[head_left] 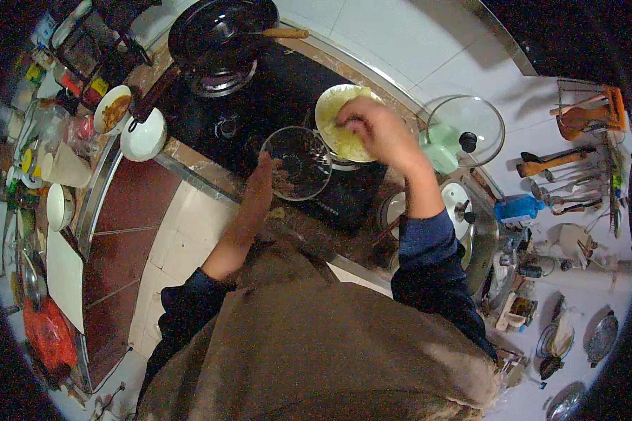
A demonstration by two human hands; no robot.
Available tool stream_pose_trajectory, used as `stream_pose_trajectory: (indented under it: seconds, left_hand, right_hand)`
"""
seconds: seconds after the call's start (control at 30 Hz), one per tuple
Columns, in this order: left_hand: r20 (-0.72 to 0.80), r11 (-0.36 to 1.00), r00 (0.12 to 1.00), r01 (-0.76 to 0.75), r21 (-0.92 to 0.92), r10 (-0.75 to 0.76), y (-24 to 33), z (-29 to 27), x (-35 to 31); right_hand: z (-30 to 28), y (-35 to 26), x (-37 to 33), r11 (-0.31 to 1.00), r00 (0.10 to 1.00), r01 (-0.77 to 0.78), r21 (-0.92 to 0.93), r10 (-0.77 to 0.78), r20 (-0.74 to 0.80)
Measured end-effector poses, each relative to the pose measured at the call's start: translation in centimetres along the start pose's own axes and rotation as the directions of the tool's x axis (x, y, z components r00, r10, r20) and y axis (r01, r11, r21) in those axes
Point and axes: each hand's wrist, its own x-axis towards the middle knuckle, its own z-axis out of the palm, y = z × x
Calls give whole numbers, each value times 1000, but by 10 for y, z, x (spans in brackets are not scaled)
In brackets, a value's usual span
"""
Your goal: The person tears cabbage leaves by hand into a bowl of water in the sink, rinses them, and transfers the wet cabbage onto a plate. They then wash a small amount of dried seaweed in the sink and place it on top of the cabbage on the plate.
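Note:
My left hand grips the left rim of a clear glass bowl, tilted over the black stovetop, with small bits clinging inside it. Just right of it sits a pale bowl holding pale yellow-green cut food, perhaps shredded vegetable. Over that bowl is my right hand, its fingers curled together; whatever lies between them is too hidden to name. At the back left, a dark wok rests on a burner, a wooden-handled utensil lying across it.
A glass lid leans at the tiled wall beside a light green container. Left of the stove stand a white bowl and a bowl of orange-brown food. The wok's long handle reaches toward them. Utensils hang at right.

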Motion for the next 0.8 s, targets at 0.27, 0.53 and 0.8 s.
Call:
stream_pose_trajectory:
  seconds: [0.27,0.53,0.8]
  left_hand:
    - [-16,988,988,150,-26,-151,34,12,-28]
    - [-28,986,986,163,-33,-163,36,11,-29]
    - [4,991,992,125,-51,-125,25,8,-19]
  right_hand:
    - [12,70,5,842,920,-390,-374,336,-202]
    - [9,82,1,884,886,-401,-240,307,-349]
    - [1,79,-7,923,788,-371,106,373,-489]
